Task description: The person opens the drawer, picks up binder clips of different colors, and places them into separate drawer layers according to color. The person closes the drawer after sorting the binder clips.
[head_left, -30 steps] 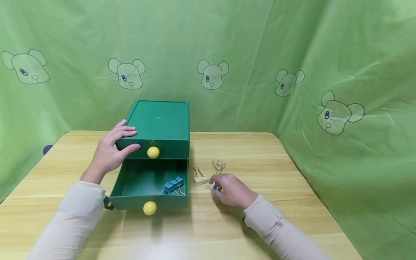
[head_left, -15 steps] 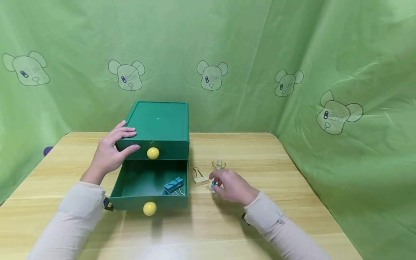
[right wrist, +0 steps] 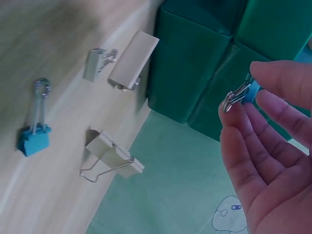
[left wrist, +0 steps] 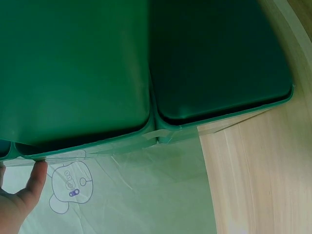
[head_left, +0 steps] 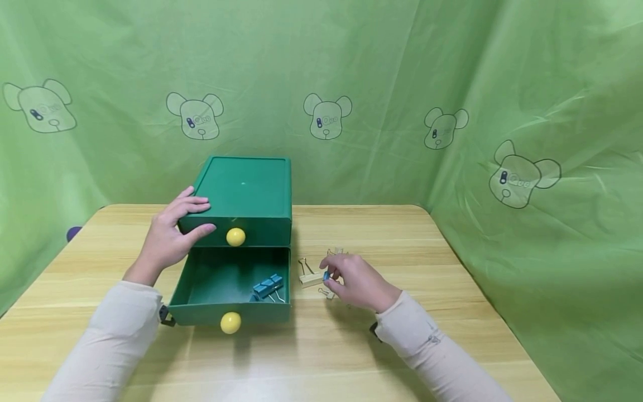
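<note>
Presently the right hand (head_left: pixel 359 283) grasps a small blue binder clip (right wrist: pixel 252 91), pinched between thumb and fingers above the counter, right of the drawer unit. The left hand (head_left: pixel 169 231) clenches nothing: its extended fingers rest on the left edge of the green two-drawer unit (head_left: pixel 246 184), the thumb along its front. Compared with half a second ago, the pinched clip sits slightly higher and farther left, in front of the large cream binder clip (head_left: pixel 310 280), and more of the small cream binder clip (head_left: pixel 329 294) nearer by shows; the left hand has stayed put.

The lower drawer (head_left: pixel 216 273) is pulled out toward the near side, with blue binder clips (head_left: pixel 268 286) lying at its right. Each drawer front bears a yellow knob (head_left: pixel 230 322).

Pale wood grain covers the counter (head_left: pixel 412 245). Around it hangs a wrinkled green curtain (head_left: pixel 382 50) printed with outlined bear faces.

Another cream binder clip (right wrist: pixel 114 153), at the far side of the group, is partly covered by the right hand in the head view. A loose blue binder clip (right wrist: pixel 34 141) on the counter shows clearly only from the right wrist. Overlap makes the drawer's clips hard to count, and the left wrist view cuts off most of its hand.
</note>
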### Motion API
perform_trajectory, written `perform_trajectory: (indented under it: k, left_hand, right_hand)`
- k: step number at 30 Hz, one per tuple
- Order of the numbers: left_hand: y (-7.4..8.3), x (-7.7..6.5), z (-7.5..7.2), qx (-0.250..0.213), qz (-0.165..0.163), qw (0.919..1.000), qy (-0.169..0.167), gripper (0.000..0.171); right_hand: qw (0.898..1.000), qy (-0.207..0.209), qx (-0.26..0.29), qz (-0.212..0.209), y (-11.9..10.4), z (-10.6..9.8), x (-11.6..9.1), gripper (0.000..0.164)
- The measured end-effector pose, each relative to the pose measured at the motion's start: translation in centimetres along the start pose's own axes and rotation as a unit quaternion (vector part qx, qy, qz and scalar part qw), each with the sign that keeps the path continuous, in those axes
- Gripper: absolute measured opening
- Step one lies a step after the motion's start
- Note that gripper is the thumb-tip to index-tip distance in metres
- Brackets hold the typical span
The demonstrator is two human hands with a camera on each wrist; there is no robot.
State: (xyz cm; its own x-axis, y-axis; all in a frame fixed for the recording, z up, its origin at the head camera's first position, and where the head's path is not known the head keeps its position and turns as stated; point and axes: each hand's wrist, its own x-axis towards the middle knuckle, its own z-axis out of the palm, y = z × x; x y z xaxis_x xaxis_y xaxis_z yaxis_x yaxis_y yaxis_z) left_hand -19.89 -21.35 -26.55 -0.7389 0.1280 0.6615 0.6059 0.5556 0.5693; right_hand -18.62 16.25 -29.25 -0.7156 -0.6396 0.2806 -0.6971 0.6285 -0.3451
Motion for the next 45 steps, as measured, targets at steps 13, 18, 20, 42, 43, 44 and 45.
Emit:
perform_trajectory:
  k: [13,18,20,42,43,44,45]
  left_hand:
    - [0.0,0.0,-0.1,-0.001,0.000,1.0000,0.000,0.036]
    - [0.0,0.0,-0.1,-0.002,0.000,1.0000,-0.002,0.037]
    - [0.0,0.0,-0.1,-0.002,0.000,1.0000,0.000,0.036]
    - [0.1,0.0,-0.1,-0.004,-0.008,0.9999,-0.004,0.037]
    - [0.2,0.0,-0.1,-0.005,-0.009,0.9999,-0.003,0.037]
    - [0.3,0.0,-0.1,-0.008,-0.008,0.9999,-0.002,0.037]
    - [0.4,0.0,-0.1,-0.010,-0.008,0.9999,-0.001,0.036]
  right_hand:
    - [1.000,0.014,-0.004,-0.025,-0.8,-0.8,0.8,0.020]
    - [0.999,0.015,-0.004,-0.033,-1.2,-1.1,1.1,0.020]
    - [0.999,0.016,-0.005,-0.035,-1.4,-1.3,1.3,0.021]
    - [0.997,0.035,-0.021,-0.068,-3.1,-2.9,2.6,0.019]
    - [0.997,0.036,-0.022,-0.069,-3.1,-2.9,2.7,0.019]
    - [0.997,0.038,-0.023,-0.070,-3.2,-3.0,2.7,0.019]
    - [0.996,0.039,-0.024,-0.071,-3.3,-3.1,2.8,0.019]
